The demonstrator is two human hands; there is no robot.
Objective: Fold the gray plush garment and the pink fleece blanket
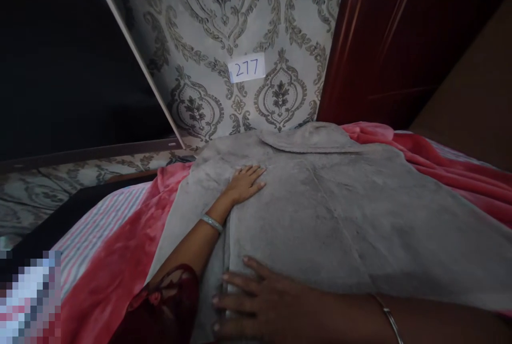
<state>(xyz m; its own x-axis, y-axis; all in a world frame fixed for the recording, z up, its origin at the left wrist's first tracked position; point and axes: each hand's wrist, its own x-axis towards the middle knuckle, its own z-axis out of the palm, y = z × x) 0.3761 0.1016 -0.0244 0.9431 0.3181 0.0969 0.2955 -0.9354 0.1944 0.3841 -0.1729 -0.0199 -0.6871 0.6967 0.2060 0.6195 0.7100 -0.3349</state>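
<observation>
A grey plush garment (296, 210) is spread out over the bed, with a seam running down it and a folded flap at its far end, perhaps a collar or hood. My left hand (245, 184) lies flat on its upper left part, palm down, fingers extended. Closer to me, my right hand (268, 298) is over the lower part near a long lengthwise edge, its fingers spread and nothing in them. Whether the right palm presses on the cloth, I cannot tell.
Beneath the garment lies a red blanket (132, 258), showing on both sides, over a striped sheet (96, 216). A patterned wall with a paper marked 277 (247, 68) rises behind. A dark screen (72, 66) stands left, a dark red wooden panel (372, 40) right.
</observation>
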